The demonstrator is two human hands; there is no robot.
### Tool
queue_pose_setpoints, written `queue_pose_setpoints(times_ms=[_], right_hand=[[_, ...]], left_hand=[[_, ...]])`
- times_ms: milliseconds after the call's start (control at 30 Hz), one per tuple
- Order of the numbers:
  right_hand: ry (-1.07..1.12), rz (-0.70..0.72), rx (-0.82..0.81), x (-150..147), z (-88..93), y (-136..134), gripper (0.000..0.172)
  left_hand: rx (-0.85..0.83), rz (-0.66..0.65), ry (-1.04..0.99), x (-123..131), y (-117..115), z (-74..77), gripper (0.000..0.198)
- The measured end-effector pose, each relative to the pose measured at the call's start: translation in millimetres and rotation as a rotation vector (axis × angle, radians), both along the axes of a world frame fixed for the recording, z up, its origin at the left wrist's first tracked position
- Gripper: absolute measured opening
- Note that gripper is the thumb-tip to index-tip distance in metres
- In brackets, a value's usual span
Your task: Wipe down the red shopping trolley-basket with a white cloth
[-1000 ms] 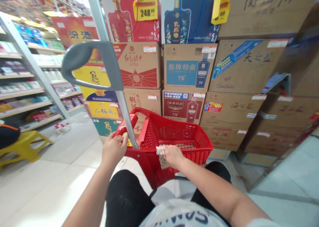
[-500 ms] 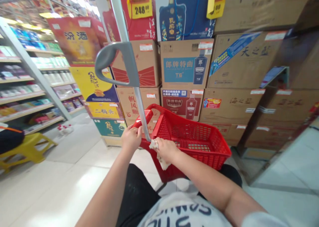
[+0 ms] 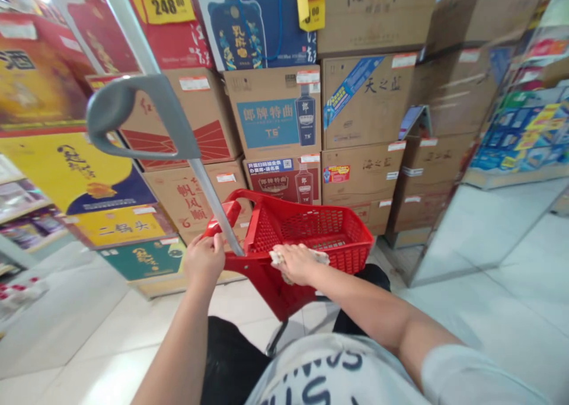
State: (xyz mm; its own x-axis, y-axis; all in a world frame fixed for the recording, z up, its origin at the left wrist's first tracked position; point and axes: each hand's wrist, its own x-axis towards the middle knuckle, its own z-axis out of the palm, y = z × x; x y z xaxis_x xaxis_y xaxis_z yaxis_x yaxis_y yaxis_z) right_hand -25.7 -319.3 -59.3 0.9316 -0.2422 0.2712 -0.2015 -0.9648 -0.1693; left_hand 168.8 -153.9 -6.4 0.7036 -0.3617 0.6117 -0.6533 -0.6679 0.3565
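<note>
A red shopping cart (image 3: 306, 230) with a perforated plastic basket stands in front of my knees. My left hand (image 3: 204, 261) is wrapped round the end of the cart's red handle (image 3: 222, 218), at its near side. On the basket's near rim, my right hand (image 3: 296, 262) presses a pale, crumpled cloth (image 3: 280, 261); part of the cloth sticks out past the fingers. A metal pole (image 3: 213, 194) with a grey loop grip (image 3: 142, 117) rises at a slant between the cart handle and the basket.
Stacked cartons (image 3: 271, 111) of liquor form a wall behind the cart, with yellow price tags (image 3: 166, 5) at the top. Store shelves (image 3: 24, 215) are at the left. A glossy panel (image 3: 484, 227) stands on the right, near blue and yellow packages (image 3: 528, 132).
My right hand has slid the cloth along the near rim, away from the pole's foot towards the basket's far end. My left hand stays on the handle. The view has turned right.
</note>
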Motion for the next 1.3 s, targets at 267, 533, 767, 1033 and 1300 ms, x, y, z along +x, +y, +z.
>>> queue_pose_setpoints(times_ms=[267,533,767,1033,1300], right_hand=[[-0.066,0.111,0.032,-9.7,-17.2,-21.1,0.053],[-0.109,-0.031,0.060,-39.9,-29.5,-53.8,0.048],[-0.210,0.112,0.084,5.2,-11.0,-0.9,0.043],[-0.199,-0.048,0.144,-14.4,-19.6,-37.3,0.041],[-0.298,0.085,0.188,28.8,-12.2,20.5,0.039]], left_hand=[[0.022,-0.061,-0.078,5.4,2.9,-3.3,0.045],[-0.299,-0.042,-0.244,-5.6,-10.9,-24.2,0.041],[-0.295,-0.085,-0.293,-9.8,-8.7,-27.2,0.035],[-0.287,-0.070,-0.305,-10.3,-4.5,-29.8,0.030],[-0.263,-0.082,-0.316,-8.5,-4.3,-32.6,0.031]])
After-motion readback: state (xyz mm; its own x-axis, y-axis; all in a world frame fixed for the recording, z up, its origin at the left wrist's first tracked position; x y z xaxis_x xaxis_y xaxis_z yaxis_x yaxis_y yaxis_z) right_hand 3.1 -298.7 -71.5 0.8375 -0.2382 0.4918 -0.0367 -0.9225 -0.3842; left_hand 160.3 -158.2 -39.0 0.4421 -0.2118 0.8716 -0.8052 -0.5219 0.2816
